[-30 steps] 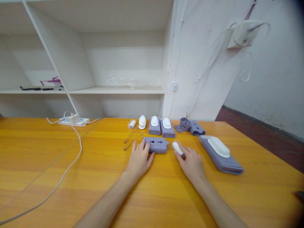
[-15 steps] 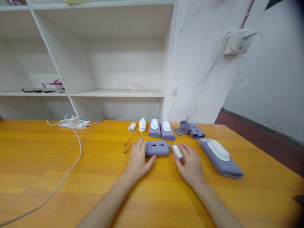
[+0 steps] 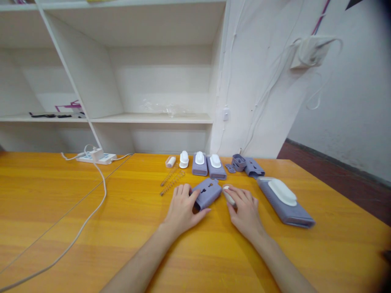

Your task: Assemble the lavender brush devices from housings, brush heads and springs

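Observation:
In the head view, a purple plastic casing (image 3: 208,193) with two keyhole-shaped slots lies at an angle on the table, its hollow end toward me. My left hand (image 3: 183,207) grips its left end, with a finger over the top and the thumb stretched out in front. Just to the right, my right hand (image 3: 244,205) has its fingers closed over a small white rounded cylinder (image 3: 229,196) resting on the wood. Beyond my left hand lie two metal coil springs (image 3: 172,183). A larger purple case with a white oval top (image 3: 282,193) is right of my right hand.
At the back of the table (image 3: 128,228) stand a clear box with a white piece (image 3: 170,162), a white part (image 3: 183,159), two purple cases with white tops (image 3: 199,164), and more purple parts (image 3: 238,162). A power strip (image 3: 97,158) trails a cable at left.
The slotted casing has turned, its right end swinging away and its open left end toward me. My left hand has shifted with it. My right hand now covers more of the white cylinder.

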A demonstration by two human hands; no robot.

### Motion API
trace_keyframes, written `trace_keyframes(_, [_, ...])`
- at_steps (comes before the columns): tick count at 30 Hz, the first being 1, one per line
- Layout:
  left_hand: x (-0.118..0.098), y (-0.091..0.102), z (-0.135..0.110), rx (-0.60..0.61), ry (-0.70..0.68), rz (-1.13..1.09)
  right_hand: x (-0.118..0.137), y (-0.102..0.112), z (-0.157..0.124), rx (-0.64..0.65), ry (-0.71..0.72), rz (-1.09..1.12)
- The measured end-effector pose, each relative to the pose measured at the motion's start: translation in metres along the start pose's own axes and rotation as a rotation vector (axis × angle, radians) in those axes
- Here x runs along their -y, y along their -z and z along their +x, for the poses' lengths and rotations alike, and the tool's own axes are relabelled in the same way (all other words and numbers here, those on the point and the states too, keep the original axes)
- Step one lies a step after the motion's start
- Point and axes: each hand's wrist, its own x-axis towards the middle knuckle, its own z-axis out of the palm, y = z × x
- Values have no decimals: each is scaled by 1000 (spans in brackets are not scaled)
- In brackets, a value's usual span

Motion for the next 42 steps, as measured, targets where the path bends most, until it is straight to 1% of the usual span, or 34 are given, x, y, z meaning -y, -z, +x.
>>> trace_keyframes(2, [0,1,-1,-8,-54,-67,-1,-2,0,-14,-13,3])
trace_keyframes(4, [3,1,-3,24,-109,-148,-3,-5,0,-18,-19,-1])
trace_keyframes(7, [5,0,-4,84,-114,-219,-7,-9,-1,-2,-11,-2])
trace_keyframes(9, [2,-2,-4,65,-70,-186,-8,-10,-1,16,-3,3])
trace_keyframes(11, [-2,-5,-3,30,-32,-103,-7,-9,0,25,-6,1])
trace_keyframes(13, [-8,-6,-2,18,-30,-3,-7,-8,0,24,-20,-13])
trace_keyframes(16, [-14,-2,0,39,-95,117,-8,-8,1,18,-57,-41])
trace_keyframes(18, [-16,2,1,53,-153,140,-10,-10,1,15,-71,-46])
trace_keyframes(20, [-16,6,1,69,-213,104,-13,-14,1,8,-65,-21])
trace_keyframes(23, [-14,7,-1,96,-284,15,-15,-18,0,-29,-67,79])
trace_keyframes(26, [-12,7,-4,146,-325,-37,-14,-19,0,-37,-93,164])
trace_keyframes(29, [-12,8,-5,182,-324,-46,-11,-16,0,-12,-100,177])
trace_keyframes(37, [-20,5,2,196,-264,52,-5,-8,1,4,-119,107])
trace_keyframes(39, [-20,5,2,201,-266,35,-6,-10,1,1,-111,96])
trace_keyframes(42, [-16,8,0,217,-306,-26,-8,-12,1,-2,-99,94])
